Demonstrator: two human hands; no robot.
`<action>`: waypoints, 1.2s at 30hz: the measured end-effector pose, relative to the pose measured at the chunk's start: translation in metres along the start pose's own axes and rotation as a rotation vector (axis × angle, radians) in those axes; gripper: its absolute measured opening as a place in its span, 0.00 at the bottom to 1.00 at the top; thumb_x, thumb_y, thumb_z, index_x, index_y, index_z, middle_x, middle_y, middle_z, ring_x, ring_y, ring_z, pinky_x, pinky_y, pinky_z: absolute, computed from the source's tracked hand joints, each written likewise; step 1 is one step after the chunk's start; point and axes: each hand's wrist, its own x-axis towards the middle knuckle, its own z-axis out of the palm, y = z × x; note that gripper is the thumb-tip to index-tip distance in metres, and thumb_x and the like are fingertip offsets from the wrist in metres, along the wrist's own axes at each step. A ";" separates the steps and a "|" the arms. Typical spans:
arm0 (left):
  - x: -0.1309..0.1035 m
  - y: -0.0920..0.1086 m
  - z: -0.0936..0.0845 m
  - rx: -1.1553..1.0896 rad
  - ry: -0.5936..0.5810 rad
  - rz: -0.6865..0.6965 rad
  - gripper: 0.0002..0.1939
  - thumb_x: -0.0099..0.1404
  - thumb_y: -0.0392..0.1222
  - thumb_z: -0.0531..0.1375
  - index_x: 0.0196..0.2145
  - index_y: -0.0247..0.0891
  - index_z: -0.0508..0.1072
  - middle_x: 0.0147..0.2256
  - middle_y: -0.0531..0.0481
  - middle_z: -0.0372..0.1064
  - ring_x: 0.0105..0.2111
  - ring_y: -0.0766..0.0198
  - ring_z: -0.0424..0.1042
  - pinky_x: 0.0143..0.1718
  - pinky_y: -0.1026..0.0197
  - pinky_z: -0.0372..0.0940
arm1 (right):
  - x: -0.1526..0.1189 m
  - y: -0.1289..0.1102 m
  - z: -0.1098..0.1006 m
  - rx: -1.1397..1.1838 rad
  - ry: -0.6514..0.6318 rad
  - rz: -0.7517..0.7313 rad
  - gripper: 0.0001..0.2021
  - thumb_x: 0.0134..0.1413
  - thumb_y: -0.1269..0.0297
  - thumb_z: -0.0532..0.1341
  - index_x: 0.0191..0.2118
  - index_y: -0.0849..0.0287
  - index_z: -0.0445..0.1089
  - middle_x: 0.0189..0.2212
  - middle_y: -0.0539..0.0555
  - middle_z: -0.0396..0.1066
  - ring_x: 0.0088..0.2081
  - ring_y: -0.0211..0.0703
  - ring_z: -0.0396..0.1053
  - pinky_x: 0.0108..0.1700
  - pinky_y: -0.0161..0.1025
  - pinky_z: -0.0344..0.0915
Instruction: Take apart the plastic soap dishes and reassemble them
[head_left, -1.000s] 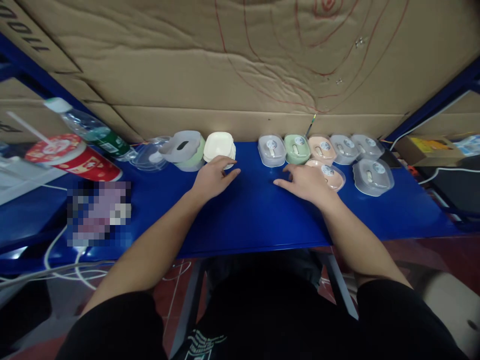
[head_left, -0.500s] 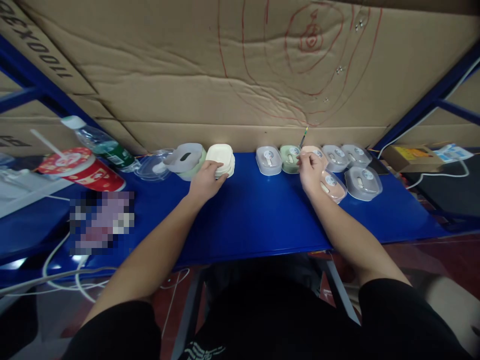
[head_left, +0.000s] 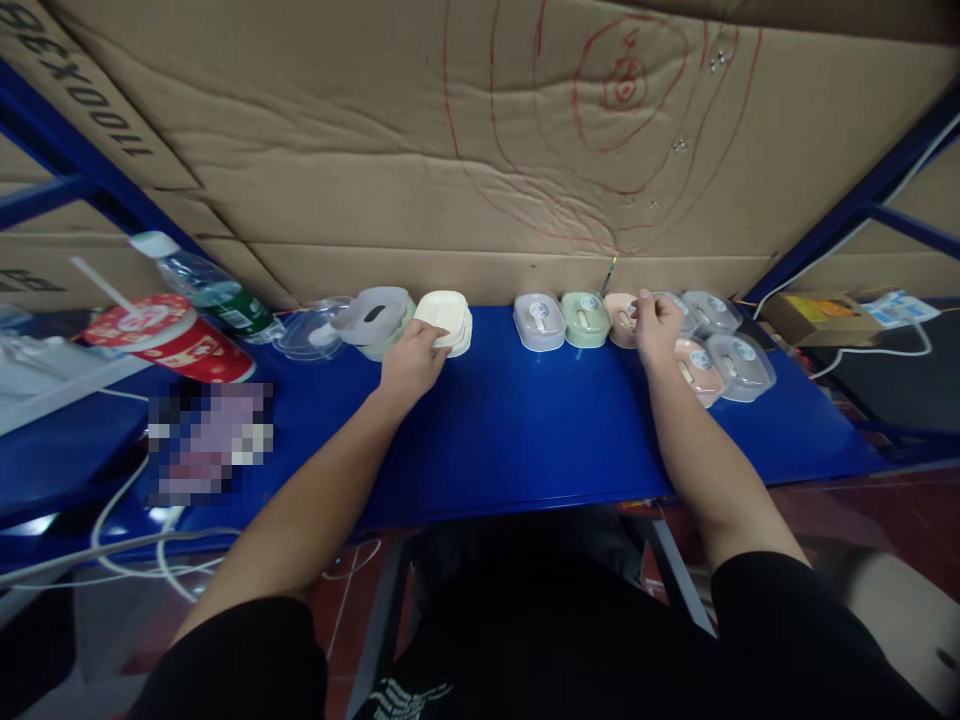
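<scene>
My left hand point(head_left: 412, 362) is closed on the near edge of a stack of cream lids point(head_left: 444, 310), beside grey and green tubs point(head_left: 373, 316) on its left. My right hand point(head_left: 659, 325) is closed above the row of lidded boxes, and what its fingers hold, if anything, is hidden. Left of it are a pink box point(head_left: 621, 312), a green box point(head_left: 585, 325) and a clear greyish box point(head_left: 538, 325). Another pink box point(head_left: 701, 377) and a grey box point(head_left: 746, 370) lie nearer, right of my right wrist. Further grey boxes point(head_left: 712, 312) stand behind them.
A red cup with a straw point(head_left: 191, 345), a bottle point(head_left: 232, 305) and clear lids point(head_left: 307, 335) are at the left of the blue table point(head_left: 510, 440). White cables point(head_left: 112, 510) trail at lower left. A cardboard box point(head_left: 829, 322) is at right, a cardboard wall behind.
My right hand has moved right along the row, uncovering the pink box. The nearer pink and grey boxes have shifted slightly right. My left hand stays at the cream stack.
</scene>
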 end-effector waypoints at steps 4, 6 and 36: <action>0.002 0.000 0.000 -0.031 0.026 -0.001 0.17 0.71 0.43 0.63 0.55 0.39 0.79 0.56 0.38 0.72 0.57 0.45 0.74 0.59 0.46 0.69 | 0.009 0.012 -0.010 -0.005 -0.014 -0.045 0.27 0.67 0.39 0.60 0.24 0.54 0.68 0.23 0.49 0.71 0.29 0.42 0.70 0.39 0.42 0.68; 0.003 -0.001 0.001 -0.068 0.059 0.016 0.16 0.70 0.42 0.65 0.54 0.38 0.79 0.55 0.38 0.73 0.57 0.45 0.73 0.59 0.47 0.68 | 0.010 0.012 -0.012 -0.018 -0.002 -0.049 0.27 0.68 0.40 0.60 0.24 0.54 0.67 0.23 0.49 0.72 0.29 0.42 0.70 0.39 0.43 0.68; -0.008 -0.002 -0.069 0.182 0.206 -0.104 0.24 0.73 0.57 0.60 0.56 0.39 0.80 0.61 0.35 0.72 0.58 0.39 0.75 0.55 0.44 0.71 | -0.085 -0.077 0.027 -0.338 -1.169 -0.364 0.20 0.68 0.49 0.68 0.55 0.56 0.82 0.34 0.55 0.83 0.35 0.47 0.78 0.39 0.40 0.64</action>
